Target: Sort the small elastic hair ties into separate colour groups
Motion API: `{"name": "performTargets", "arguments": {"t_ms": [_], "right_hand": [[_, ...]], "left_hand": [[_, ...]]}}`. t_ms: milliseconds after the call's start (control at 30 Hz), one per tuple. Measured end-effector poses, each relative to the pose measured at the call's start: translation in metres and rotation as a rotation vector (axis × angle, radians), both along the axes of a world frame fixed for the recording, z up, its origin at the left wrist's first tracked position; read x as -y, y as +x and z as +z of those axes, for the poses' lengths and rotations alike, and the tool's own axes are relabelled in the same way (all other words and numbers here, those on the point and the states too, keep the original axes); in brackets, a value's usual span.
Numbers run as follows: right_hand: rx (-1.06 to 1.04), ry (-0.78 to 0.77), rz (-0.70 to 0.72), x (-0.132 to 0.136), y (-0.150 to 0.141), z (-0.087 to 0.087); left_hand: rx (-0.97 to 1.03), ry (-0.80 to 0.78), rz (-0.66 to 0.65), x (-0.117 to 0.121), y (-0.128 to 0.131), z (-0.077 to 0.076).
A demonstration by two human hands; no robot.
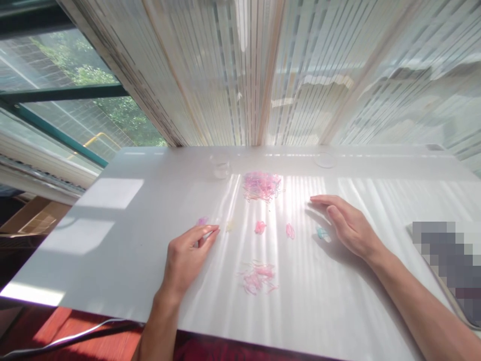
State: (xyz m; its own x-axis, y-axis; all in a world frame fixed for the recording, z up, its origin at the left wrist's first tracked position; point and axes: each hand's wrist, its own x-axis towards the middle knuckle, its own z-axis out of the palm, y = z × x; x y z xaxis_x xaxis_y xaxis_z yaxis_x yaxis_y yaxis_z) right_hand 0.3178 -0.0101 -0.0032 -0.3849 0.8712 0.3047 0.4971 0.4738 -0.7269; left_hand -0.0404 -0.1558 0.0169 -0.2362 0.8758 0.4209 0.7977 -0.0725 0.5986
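My left hand (190,250) is over the white table (139,271), its thumb and forefinger pinched together. Whatever may be between those fingertips is too small to make out. Just beyond them lies a purple bunch of thin rubber bands (202,220), and a pale yellow bunch (230,226) is to their right. My right hand (349,223) hovers with fingers stretched, beside a teal bunch (322,232). Between the hands are a red bunch (260,227) and a pink bunch (290,231). A large mixed heap of bands (262,185) lies farther back; a looser pink heap (259,278) is nearer me.
A clear round container (221,168) stands at the back, with a clear lid-like disc (324,160) to its right. A pixelated flat object (447,265) lies at the right edge. Striped curtains (263,75) hang behind the table. A cable (82,331) runs below its left front edge.
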Motion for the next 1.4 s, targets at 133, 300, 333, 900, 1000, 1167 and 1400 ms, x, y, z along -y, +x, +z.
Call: {"name": "performTargets", "arguments": {"t_ms": [133, 300, 333, 900, 1000, 1167, 1400], "right_hand": [[0.011, -0.015, 0.005, -0.001, 0.000, 0.000], [-0.006, -0.040, 0.010, 0.000, 0.000, -0.001], [-0.009, -0.045, 0.011, 0.001, 0.000, -0.001], [0.015, -0.044, 0.034, 0.001, 0.000, -0.001], [0.015, -0.035, 0.042, 0.001, 0.001, -0.001], [0.032, 0.012, 0.052, 0.004, 0.001, 0.001], [0.035, 0.071, 0.077, 0.008, -0.003, 0.003]], "left_hand": [[-0.046, 0.006, -0.048, -0.004, 0.005, 0.006], [-0.046, -0.063, -0.057, -0.013, 0.010, 0.005], [-0.043, -0.081, -0.053, -0.015, 0.011, 0.004], [-0.062, -0.126, -0.020, -0.015, 0.012, -0.005], [-0.094, -0.126, -0.002, -0.012, 0.010, -0.003], [-0.102, -0.093, -0.082, 0.002, 0.011, 0.005], [-0.073, -0.490, -0.375, 0.022, 0.024, 0.013]]}}
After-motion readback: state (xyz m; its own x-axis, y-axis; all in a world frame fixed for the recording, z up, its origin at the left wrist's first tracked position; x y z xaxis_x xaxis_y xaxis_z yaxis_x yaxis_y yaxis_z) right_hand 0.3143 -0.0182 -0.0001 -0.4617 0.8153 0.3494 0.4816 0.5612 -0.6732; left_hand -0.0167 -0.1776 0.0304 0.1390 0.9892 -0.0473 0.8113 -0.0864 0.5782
